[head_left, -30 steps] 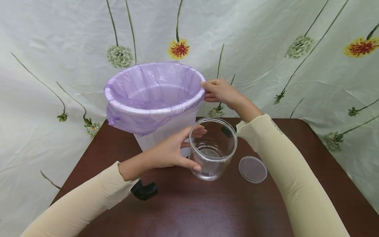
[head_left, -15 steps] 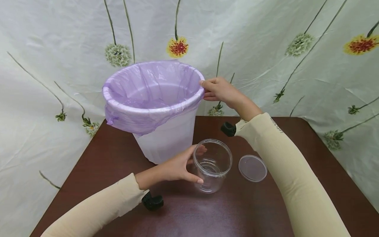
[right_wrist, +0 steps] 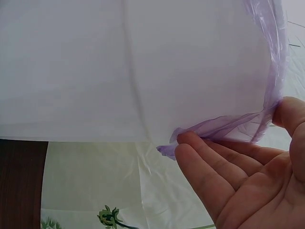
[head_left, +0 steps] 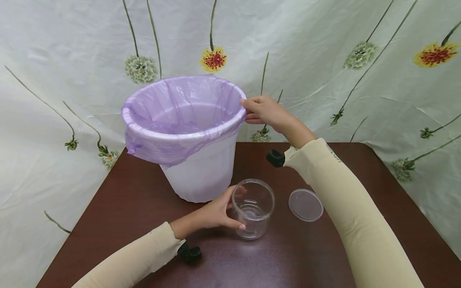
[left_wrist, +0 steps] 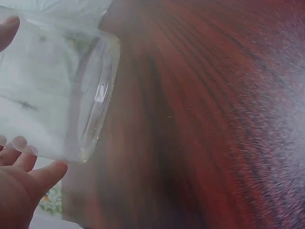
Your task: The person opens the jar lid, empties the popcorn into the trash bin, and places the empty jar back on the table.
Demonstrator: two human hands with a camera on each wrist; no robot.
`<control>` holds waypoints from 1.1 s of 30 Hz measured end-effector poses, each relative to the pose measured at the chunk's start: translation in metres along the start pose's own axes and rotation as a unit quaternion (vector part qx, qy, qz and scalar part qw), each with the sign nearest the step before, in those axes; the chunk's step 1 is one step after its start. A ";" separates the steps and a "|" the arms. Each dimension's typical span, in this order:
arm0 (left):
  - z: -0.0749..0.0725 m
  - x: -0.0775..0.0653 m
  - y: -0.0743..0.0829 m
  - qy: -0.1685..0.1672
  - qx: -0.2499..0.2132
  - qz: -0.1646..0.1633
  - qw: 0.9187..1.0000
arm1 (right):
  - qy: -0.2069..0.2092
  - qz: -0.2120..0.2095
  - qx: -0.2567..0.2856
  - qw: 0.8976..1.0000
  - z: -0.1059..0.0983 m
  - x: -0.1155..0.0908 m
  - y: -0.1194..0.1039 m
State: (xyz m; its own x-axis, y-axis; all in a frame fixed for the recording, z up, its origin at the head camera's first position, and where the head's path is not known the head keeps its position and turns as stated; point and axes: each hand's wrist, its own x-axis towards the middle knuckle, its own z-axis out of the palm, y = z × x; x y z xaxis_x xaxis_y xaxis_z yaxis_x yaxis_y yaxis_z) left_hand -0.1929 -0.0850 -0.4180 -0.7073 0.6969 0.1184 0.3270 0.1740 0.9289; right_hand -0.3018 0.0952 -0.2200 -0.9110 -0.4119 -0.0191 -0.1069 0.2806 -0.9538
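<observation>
A clear plastic jar point(head_left: 258, 218), open at the top and with nothing visible inside, is held in my left hand point(head_left: 216, 211). The thumb is on its near side and the fingers wrap its far side. In the left wrist view the jar's base point(left_wrist: 97, 102) shows close to the tabletop; whether it touches I cannot tell. My right hand point(head_left: 268, 113) grips the right side of the rim of a white trash bin point(head_left: 207, 170). The thumb lies on the rim, the fingers below against the purple bin liner point(head_left: 162, 150) folded over it.
A round clear lid point(head_left: 306, 205) lies flat on the dark brown table point(head_left: 288, 256), right of the jar. The bin stands behind and left of the jar. A flower-printed cloth point(head_left: 306, 40) hangs behind the table.
My left hand has brought the jar down and towards the table's front, away from the bin. The right hand stays on the bin's rim.
</observation>
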 end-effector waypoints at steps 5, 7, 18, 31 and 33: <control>0.005 -0.004 -0.008 0.002 -0.009 0.002 1.000 | 0.002 -0.001 0.003 1.000 0.001 0.000 0.000; 0.008 -0.006 -0.012 0.002 -0.013 0.002 1.000 | 0.001 -0.001 0.004 1.000 0.001 0.000 0.000; 0.013 -0.007 -0.024 0.016 -0.017 0.013 1.000 | -0.002 -0.004 0.002 1.000 0.003 0.003 0.000; -0.011 -0.016 0.001 0.019 0.197 -0.030 0.980 | -0.025 -0.040 -0.063 0.997 0.000 -0.003 0.010; -0.017 -0.017 0.008 0.019 0.241 -0.029 0.970 | -0.031 -0.060 -0.068 0.995 0.000 -0.007 0.015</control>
State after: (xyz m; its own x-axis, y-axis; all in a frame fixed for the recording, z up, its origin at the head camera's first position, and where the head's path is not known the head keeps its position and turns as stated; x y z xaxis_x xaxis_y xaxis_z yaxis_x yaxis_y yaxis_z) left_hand -0.1888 -0.1077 -0.4064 -0.7527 0.6519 0.0920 0.5341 0.5231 0.6641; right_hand -0.2973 0.1023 -0.2343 -0.8621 -0.5018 0.0704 -0.2711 0.3394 -0.9007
